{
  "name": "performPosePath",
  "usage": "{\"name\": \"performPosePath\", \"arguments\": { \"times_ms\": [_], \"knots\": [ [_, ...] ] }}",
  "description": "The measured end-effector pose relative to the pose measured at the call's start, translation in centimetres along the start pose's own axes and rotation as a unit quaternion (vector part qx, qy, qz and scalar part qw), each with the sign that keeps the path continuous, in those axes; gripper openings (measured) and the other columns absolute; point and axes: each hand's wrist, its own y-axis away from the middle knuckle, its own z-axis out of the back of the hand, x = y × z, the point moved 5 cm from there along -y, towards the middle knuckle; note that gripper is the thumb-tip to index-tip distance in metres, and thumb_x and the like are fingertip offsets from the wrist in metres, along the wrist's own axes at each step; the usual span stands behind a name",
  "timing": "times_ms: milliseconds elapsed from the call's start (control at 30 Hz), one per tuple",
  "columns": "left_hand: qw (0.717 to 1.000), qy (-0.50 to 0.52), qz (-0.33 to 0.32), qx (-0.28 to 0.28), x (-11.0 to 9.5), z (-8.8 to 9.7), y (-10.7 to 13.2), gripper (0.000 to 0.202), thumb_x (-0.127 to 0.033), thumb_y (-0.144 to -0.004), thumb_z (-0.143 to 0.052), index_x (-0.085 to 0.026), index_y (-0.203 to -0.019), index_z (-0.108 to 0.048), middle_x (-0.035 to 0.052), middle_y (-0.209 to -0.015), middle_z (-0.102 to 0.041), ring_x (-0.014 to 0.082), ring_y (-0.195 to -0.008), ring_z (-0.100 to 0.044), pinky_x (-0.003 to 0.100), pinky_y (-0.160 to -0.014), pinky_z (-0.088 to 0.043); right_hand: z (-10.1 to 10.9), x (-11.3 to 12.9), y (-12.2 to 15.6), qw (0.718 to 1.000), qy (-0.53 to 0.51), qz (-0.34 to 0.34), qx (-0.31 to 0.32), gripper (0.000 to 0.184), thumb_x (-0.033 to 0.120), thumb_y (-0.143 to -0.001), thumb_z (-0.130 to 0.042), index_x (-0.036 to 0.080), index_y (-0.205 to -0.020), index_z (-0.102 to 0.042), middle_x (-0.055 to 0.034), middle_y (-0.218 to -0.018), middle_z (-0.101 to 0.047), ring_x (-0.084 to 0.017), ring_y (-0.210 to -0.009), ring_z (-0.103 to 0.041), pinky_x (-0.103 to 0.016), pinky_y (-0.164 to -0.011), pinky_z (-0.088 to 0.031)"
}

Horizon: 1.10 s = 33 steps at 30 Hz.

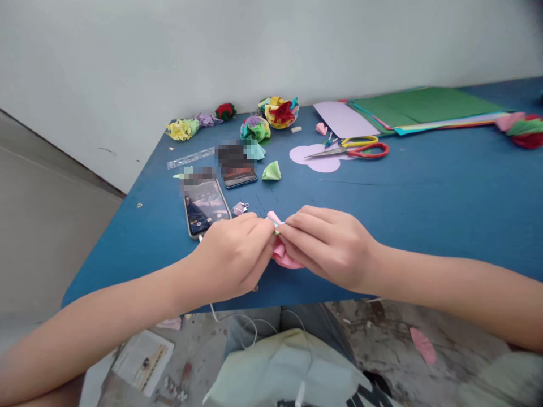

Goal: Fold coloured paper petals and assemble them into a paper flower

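Near the front of the blue table, my left hand and my right hand meet at a pink paper flower. Both hands are closed, their fingertips pinching it from either side. Bits of light blue and green paper show between the fingertips; the fingers hide most of the piece. Just beyond my left hand lies a phone with a lit screen and a white cable. A folded light green paper piece sits farther back.
Scissors with red and yellow handles lie on a lilac paper cutout. Finished paper flowers line the back edge near the wall. A stack of coloured paper lies back right. A second phone and a clear ruler are at left.
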Motion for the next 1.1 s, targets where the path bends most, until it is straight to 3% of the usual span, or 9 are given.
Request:
{"name": "performPosePath", "arguments": {
  "times_ms": [333,500,633,833,967,1100],
  "knots": [
    [0.994,0.092,0.047,0.037,-0.2,-0.2,0.4,0.021,-0.015,-0.087,-0.031,-0.013,-0.074,-0.048,0.0038,-0.067,-0.047,0.0149,-0.061,-0.04,0.03,-0.058,-0.035,-0.1,1.8,-0.1,0.991,0.119,0.059,0.002,0.016,0.014,-0.084,-0.052,0.011,-0.068,-0.056,-0.0051,-0.064,-0.053,-0.015,-0.062,-0.049,-0.031,-0.052,-0.04],
    [0.997,0.068,0.041,-0.001,-0.3,0.0,0.2,0.021,-0.013,-0.086,-0.035,-0.014,-0.071,-0.048,0.0028,-0.064,-0.046,0.0141,-0.06,-0.038,0.029,-0.057,-0.036,-0.1,2.0,0.0,0.987,0.144,0.075,-0.009,0.011,0.012,-0.084,-0.051,0.009,-0.074,-0.057,-0.0067,-0.068,-0.055,-0.016,-0.063,-0.05,-0.031,-0.052,-0.04],
    [0.999,-0.03,-0.015,-0.04,-0.5,0.1,0.0,0.019,-0.006,-0.082,-0.039,-0.013,-0.067,-0.05,0.0044,-0.063,-0.047,0.0151,-0.061,-0.037,0.029,-0.058,-0.041,-0.3,1.4,0.0,0.993,0.109,0.051,-0.008,0.015,0.017,-0.086,-0.051,0.008,-0.077,-0.059,-0.0079,-0.068,-0.057,-0.016,-0.066,-0.051,-0.033,-0.056,-0.045],
    [0.97,-0.188,-0.134,-0.072,-1.0,0.0,0.0,0.009,-0.005,-0.076,-0.05,-0.012,-0.071,-0.053,0.0049,-0.064,-0.049,0.0171,-0.062,-0.04,0.032,-0.06,-0.045,0.0,0.6,-0.3,0.998,0.031,0.04,-0.024,0.017,0.015,-0.086,-0.051,0.011,-0.071,-0.057,-0.0038,-0.061,-0.053,-0.013,-0.061,-0.047,-0.031,-0.059,-0.046],
    [0.984,-0.14,-0.102,-0.048,-0.9,0.1,-0.1,0.01,-0.007,-0.078,-0.047,-0.012,-0.071,-0.052,0.005,-0.064,-0.048,0.017,-0.062,-0.039,0.033,-0.062,-0.046,-0.1,0.3,-0.3,0.999,-0.01,0.032,-0.024,0.018,0.016,-0.088,-0.049,0.011,-0.072,-0.056,-0.0045,-0.064,-0.054,-0.014,-0.066,-0.049,-0.03,-0.061,-0.047],
    [0.995,-0.08,-0.054,-0.024,-0.9,-0.1,0.0,0.017,-0.01,-0.082,-0.041,-0.013,-0.068,-0.05,0.0053,-0.064,-0.048,0.0159,-0.06,-0.037,0.034,-0.062,-0.046,-0.4,0.9,-0.1,0.998,0.027,0.056,-0.021,0.017,0.015,-0.086,-0.051,0.007,-0.074,-0.059,-0.0068,-0.066,-0.055,-0.014,-0.063,-0.048,-0.031,-0.055,-0.044]
  ]
}}
